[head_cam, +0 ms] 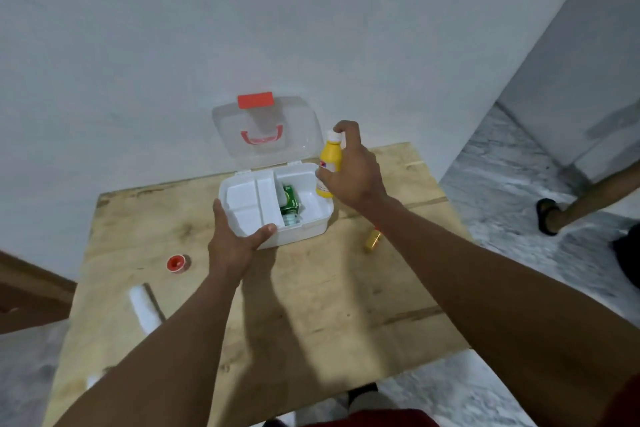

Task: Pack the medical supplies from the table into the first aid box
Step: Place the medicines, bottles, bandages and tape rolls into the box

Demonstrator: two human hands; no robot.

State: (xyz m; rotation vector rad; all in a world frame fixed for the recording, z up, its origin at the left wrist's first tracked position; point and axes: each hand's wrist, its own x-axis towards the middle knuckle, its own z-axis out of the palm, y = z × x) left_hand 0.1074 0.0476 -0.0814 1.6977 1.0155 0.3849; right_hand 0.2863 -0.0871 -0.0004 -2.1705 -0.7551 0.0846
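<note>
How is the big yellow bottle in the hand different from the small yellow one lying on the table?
The big yellow bottle is held upright by the right hand at the first aid box's right edge; the small yellow bottle lies untouched on the table. The big one looks clearly larger, with a white cap and label; the small one's details are blurred. Both are yellow.

Left hand [235, 239] sat mid-frame, fingers clamped; right hand [353, 170] hung higher, right of centre, gripping; both arms outstretched.
</note>
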